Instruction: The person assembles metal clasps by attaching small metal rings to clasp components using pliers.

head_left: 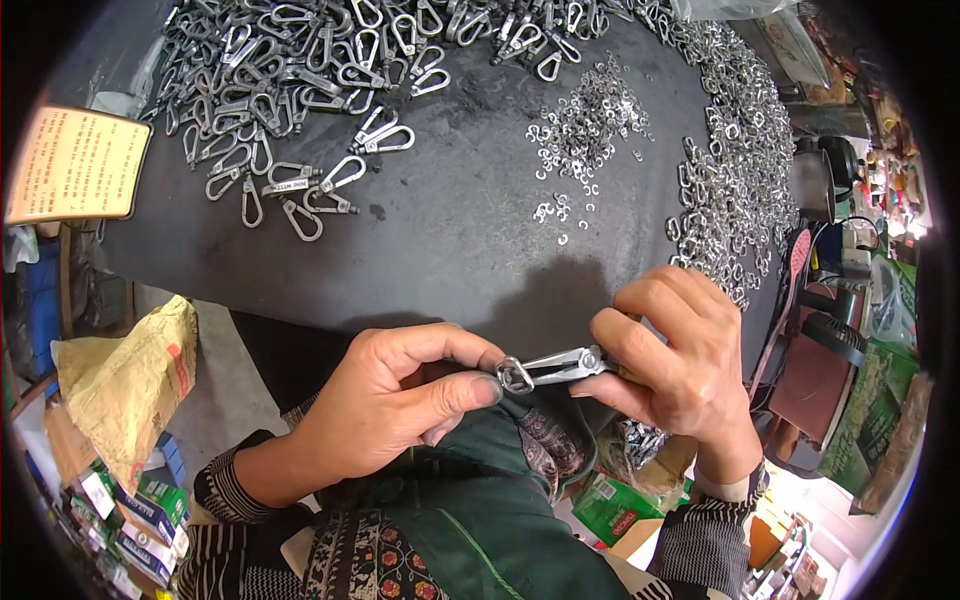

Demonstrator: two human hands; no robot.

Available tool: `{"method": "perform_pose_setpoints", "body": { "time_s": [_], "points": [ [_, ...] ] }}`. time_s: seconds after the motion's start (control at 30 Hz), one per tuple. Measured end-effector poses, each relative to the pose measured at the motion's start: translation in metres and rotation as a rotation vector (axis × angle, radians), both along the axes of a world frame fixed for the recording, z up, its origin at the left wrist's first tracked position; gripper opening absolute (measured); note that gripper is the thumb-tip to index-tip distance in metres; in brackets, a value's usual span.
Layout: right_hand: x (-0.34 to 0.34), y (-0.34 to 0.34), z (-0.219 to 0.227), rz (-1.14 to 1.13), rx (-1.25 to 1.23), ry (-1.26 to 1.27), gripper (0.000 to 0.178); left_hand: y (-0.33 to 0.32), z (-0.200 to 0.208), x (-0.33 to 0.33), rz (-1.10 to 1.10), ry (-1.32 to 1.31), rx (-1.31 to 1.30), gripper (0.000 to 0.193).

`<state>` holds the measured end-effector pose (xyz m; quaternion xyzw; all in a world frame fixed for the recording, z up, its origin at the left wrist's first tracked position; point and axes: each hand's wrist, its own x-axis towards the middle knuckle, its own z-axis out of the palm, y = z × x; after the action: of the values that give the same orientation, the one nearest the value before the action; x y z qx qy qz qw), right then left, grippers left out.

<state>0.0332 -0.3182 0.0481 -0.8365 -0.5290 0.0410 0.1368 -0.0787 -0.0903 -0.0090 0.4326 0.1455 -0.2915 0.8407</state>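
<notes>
Steel is all I have between my fingers right now: one small ring-shaped link (515,376), pinched by my left hand (385,405) with thumb and forefinger pressed together on it, and one pair of pliers (562,366) in my right hand (675,365), fingers wrapped shut around the handles, the tips meeting the link just in front of my lap, short of the counter (440,250).

Slipping is what I judge most likely. The link is tiny and smooth, and my left fingertips cover only part of it; if the plier tips bite off-centre it could twist out and drop into my dark green apron (480,500) or down to the floor, where it would be hard to find. My forefinger sits right beside the tips, so a skid could nip it.

Counting: one link in hand, one pair of pliers, two hands. On the counter there are three separate lots, none of which I can count piece by piece: a heap of snap hooks (300,80) at the far left, a scatter of small open rings (585,125) in the middle, and a long pile of little links (735,170) at the right. One yellow card (75,165) lies at the counter's left edge.
</notes>
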Motion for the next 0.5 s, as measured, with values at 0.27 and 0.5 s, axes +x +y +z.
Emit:
{"method": "perform_pose_setpoints", "body": {
  "time_s": [0.27,0.5],
  "points": [
    [0.004,-0.004,-0.005,0.003,0.036,0.035,0.034,-0.003,-0.006,0.004,0.014,0.007,-0.067,0.015],
    [0.001,-0.001,-0.003,0.048,0.077,-0.059,0.033,-0.008,0.006,0.005,-0.035,-0.066,0.091,0.010]
  ]
}}
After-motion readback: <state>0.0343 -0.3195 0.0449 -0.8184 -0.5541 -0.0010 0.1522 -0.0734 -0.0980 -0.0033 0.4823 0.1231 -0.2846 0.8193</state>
